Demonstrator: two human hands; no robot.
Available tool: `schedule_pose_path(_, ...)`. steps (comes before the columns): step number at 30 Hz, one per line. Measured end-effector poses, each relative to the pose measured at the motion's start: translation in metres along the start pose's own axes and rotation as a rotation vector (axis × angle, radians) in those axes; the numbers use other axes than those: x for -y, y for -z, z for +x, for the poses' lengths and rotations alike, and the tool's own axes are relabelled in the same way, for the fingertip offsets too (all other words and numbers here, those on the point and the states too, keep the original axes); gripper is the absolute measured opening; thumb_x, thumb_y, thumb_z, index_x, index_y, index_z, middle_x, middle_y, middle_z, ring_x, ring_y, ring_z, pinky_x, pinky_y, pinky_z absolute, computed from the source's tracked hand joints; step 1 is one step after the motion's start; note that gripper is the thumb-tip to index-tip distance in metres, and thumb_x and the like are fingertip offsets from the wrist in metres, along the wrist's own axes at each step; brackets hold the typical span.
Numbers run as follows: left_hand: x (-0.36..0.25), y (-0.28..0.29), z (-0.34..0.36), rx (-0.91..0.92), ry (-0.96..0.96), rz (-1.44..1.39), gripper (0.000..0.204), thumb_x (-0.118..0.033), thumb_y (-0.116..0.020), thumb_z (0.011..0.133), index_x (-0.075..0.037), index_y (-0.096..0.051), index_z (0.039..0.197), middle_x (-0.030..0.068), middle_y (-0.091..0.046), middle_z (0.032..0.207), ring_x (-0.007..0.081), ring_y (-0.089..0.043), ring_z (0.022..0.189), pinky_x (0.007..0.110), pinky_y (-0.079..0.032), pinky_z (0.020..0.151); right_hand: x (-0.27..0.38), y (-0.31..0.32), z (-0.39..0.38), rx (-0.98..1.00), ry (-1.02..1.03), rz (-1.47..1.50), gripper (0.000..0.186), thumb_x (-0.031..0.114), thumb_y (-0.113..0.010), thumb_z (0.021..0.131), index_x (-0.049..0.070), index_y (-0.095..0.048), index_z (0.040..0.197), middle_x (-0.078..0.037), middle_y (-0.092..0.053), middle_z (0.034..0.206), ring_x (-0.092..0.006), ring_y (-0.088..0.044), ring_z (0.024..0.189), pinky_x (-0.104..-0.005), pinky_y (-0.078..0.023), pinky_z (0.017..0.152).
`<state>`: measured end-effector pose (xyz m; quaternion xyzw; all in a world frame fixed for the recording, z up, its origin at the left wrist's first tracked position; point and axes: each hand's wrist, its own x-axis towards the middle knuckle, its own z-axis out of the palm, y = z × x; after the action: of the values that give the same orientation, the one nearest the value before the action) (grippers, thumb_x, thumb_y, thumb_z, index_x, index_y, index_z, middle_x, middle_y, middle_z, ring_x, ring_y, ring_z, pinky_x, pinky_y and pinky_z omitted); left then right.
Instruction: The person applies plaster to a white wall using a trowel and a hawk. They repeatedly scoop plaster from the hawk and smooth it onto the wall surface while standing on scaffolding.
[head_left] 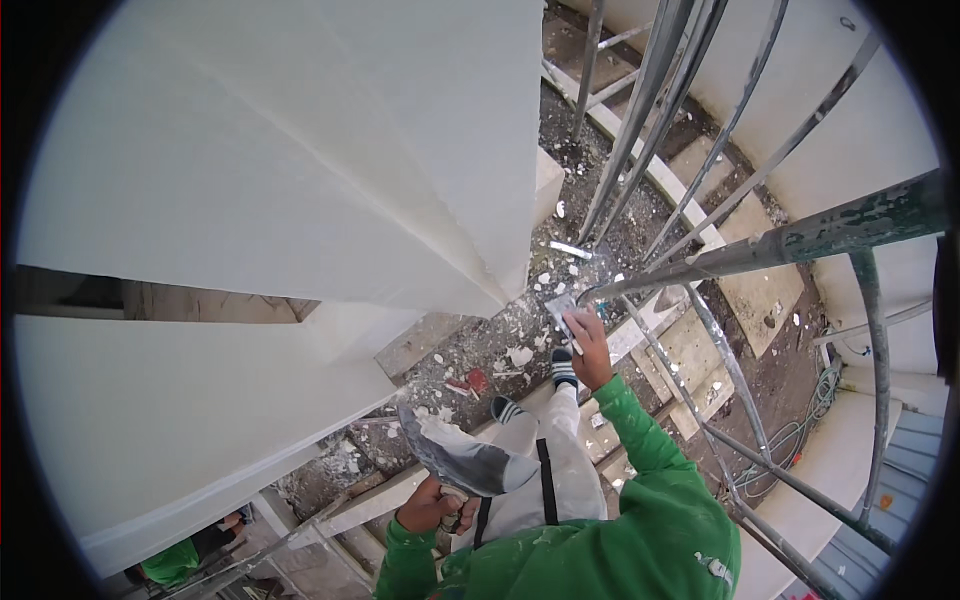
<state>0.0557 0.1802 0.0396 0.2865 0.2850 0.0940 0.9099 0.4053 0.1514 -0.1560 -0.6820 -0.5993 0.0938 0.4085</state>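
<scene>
Hovering above littered ground [490,345] by a white wall [250,220], left hand [430,506] grips a trowel [455,450], right hand [590,348] a scraper [560,307].

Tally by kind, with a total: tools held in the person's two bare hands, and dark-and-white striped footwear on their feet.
Broad grey flat tool bearing white paste, in the left hand: 1
Small pale flat-bladed tool, in the right hand: 1
Dark-and-white striped footwear: 2
Total: 4
</scene>
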Motion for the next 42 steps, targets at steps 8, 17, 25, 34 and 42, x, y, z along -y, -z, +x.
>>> schedule_pose_path(8,-0.031,-0.09,0.013,0.457,0.095,-0.194,0.053,-0.03,-0.061,0.093,-0.003,-0.035,0.13,0.0069,-0.046,0.078,0.0119,-0.05,0.057,0.024,-0.038,0.037,0.273,0.198,0.039,-0.05,0.399,0.496,0.071,-0.019,-0.051,0.068,0.002,-0.046,0.135,-0.02,-0.044,0.133,-0.0379,-0.048,0.121,-0.0418,-0.041,0.1)
schedule_pose_path(17,-0.129,-0.155,-0.009,-0.201,-1.246,1.526,0.049,-0.01,-0.063,0.083,-0.007,-0.051,0.13,0.0079,-0.055,0.083,0.0194,-0.053,0.056,0.033,-0.045,0.05,0.25,0.267,0.056,-0.029,-0.601,1.016,0.023,0.016,-0.056,0.094,0.001,-0.057,0.111,-0.003,-0.064,0.09,-0.0148,-0.064,0.082,-0.0311,-0.051,0.074)
schedule_pose_path(25,-0.093,-0.135,0.0,-0.516,-1.468,1.789,0.077,0.004,-0.062,0.059,-0.022,-0.055,0.131,0.0066,-0.049,0.077,0.0238,-0.054,0.057,0.034,-0.044,0.046,0.339,0.289,0.084,0.485,-0.746,1.403,0.029,0.015,-0.058,0.094,-0.001,-0.053,0.118,-0.008,-0.064,0.108,-0.0154,-0.064,0.097,-0.0338,-0.054,0.085)
schedule_pose_path(34,-0.033,-0.125,-0.015,0.441,-0.498,-0.249,0.029,-0.024,-0.049,0.098,-0.008,-0.049,0.122,0.0102,-0.046,0.08,0.0198,-0.052,0.06,0.031,-0.044,0.039,0.344,0.307,0.106,-0.056,0.246,0.958,0.031,0.013,-0.052,0.097,0.0,-0.052,0.125,-0.01,-0.054,0.108,-0.0187,-0.055,0.104,-0.0387,-0.045,0.093)
schedule_pose_path(42,-0.069,-0.171,-0.063,0.398,-0.443,-0.32,0.041,-0.018,-0.054,0.094,-0.001,-0.042,0.129,0.0103,-0.045,0.067,0.0203,-0.048,0.054,0.026,-0.037,0.034,0.323,0.29,0.144,0.458,0.753,-0.142,0.058,-0.006,-0.054,0.083,0.007,-0.044,0.139,-0.015,-0.045,0.127,-0.0332,-0.046,0.118,-0.0542,-0.026,0.112)
